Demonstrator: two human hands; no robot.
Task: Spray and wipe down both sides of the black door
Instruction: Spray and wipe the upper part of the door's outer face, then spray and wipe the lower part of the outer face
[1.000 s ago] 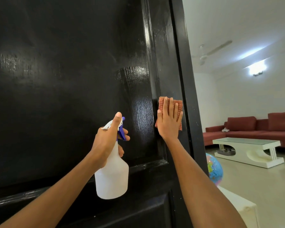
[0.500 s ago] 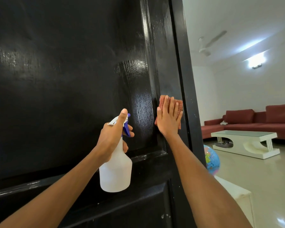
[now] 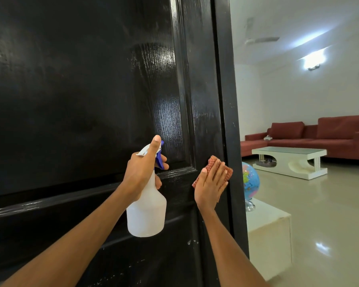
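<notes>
The glossy black door (image 3: 81,100) fills the left and middle of the view, with wet streaks on its raised panel. My left hand (image 3: 142,170) grips the neck of a white spray bottle (image 3: 146,212) with a blue trigger, held just in front of the door. My right hand (image 3: 210,186) presses a reddish-orange checked cloth (image 3: 212,161) flat against the door's right stile, close to its edge, at the level of the middle rail. Its fingers lie straight over the cloth. A few white specks mark the door lower down.
Past the door's right edge lies a living room. A globe (image 3: 250,181) stands on a white block (image 3: 267,230) close to the door. Farther back are a white coffee table (image 3: 289,162) and a red sofa (image 3: 330,135) on a shiny tiled floor.
My right hand has slid the cloth down the right stile, from beside the upper panel to the middle rail. The view has tilted lower; the left hand and bottle stayed roughly where they were.
</notes>
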